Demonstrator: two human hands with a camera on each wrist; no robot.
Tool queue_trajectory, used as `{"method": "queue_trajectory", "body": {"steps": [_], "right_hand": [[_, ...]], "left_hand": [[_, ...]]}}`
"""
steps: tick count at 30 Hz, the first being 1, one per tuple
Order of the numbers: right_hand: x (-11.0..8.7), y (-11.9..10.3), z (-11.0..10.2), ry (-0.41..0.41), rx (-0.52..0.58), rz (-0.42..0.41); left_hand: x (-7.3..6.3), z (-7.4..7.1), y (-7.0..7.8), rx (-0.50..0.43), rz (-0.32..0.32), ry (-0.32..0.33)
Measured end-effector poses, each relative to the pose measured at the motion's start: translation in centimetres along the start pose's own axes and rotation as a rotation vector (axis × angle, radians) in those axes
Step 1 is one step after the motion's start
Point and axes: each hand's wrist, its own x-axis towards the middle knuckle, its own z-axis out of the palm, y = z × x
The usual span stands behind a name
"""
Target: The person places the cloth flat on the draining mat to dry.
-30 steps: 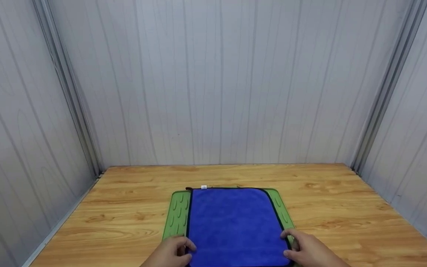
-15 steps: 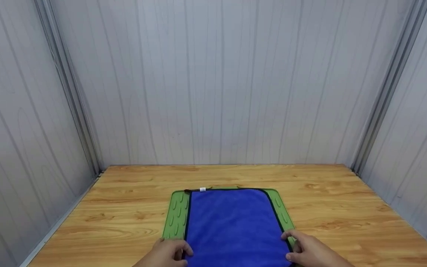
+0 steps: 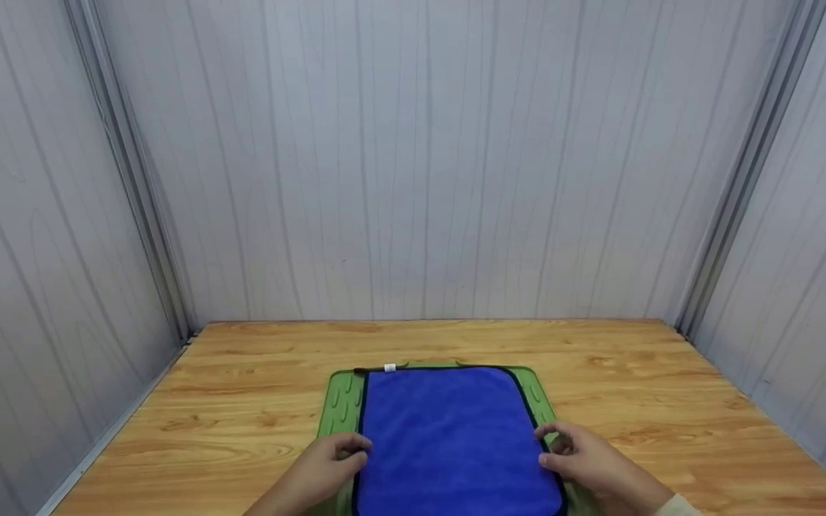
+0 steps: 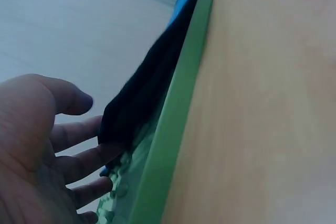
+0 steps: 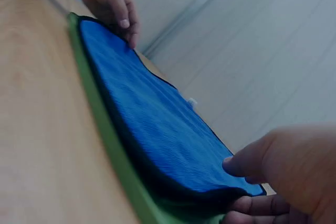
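A blue cloth [image 3: 449, 437] with black edging lies flat over a green mat [image 3: 341, 405] that has raised oblong ridges and a thin rim. My left hand [image 3: 323, 466] is at the cloth's left edge. In the left wrist view its thumb stands apart from loosely bent fingers [image 4: 86, 161], whose tips are at the dark edge of the cloth. My right hand [image 3: 585, 459] is at the right edge. The right wrist view shows its thumb [image 5: 252, 158] over the blue face and its fingers low beside the black border, with space between them. A white tag [image 3: 390, 368] shows at the far left corner.
The mat lies on a wood-grain table [image 3: 241, 401]. Pale panel walls [image 3: 413, 179] close off the back and both sides, with metal posts [image 3: 148, 208] in the corners.
Both hands have moved up along the cloth's side edges, away from the near end. The cloth's far left corner has shifted slightly left and lies lower on the mat.
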Motion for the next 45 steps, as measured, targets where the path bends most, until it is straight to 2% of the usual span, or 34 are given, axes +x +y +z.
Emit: {"method": "queue_trajectory", "body": {"steps": [3,8,11,15,18,21,26,28,32,34,40,45], "right_hand": [[2.4,-0.4,-0.2,0.045,-0.007,-0.049],[6.8,-1.2,-0.7,0.153,-0.130,-0.058],[9.0,-1.4,-0.7,0.209,-0.206,-0.097],[11.2,-1.8,-0.8,0.246,-0.286,-0.148],[11.9,-2.0,-0.8,0.261,-0.310,-0.165],[12.1,-1.8,-0.9,0.289,-0.322,-0.176],[12.2,-1.5,-1.0,0.334,-0.343,-0.182],[12.4,-1.5,-0.9,0.329,-0.356,-0.172],[12.7,-1.7,-0.7,0.310,-0.388,-0.167],[12.6,-1.9,-0.6,0.309,-0.392,-0.161],[12.3,-2.0,-0.5,0.320,-0.407,-0.154],[12.0,-2.1,-0.6,0.271,-0.416,-0.130]], "left_hand": [[1.5,-0.5,0.3,0.044,-0.014,0.069],[4.2,-1.2,1.3,0.078,-0.047,0.082],[5.6,-1.4,1.8,0.074,-0.051,0.103],[7.6,-1.5,2.2,0.061,-0.035,0.158],[8.6,-1.3,2.2,0.034,-0.025,0.181],[8.8,-1.0,1.8,-0.015,-0.011,0.200],[8.2,-1.0,1.1,-0.112,-0.007,0.251],[8.2,-1.0,0.9,-0.073,-0.021,0.262],[8.7,-1.0,0.5,0.144,-0.043,0.271],[8.9,-1.0,0.4,0.215,-0.044,0.281],[8.7,-1.1,0.4,0.222,-0.025,0.316],[8.4,-1.0,0.6,0.231,-0.036,0.309]]}}
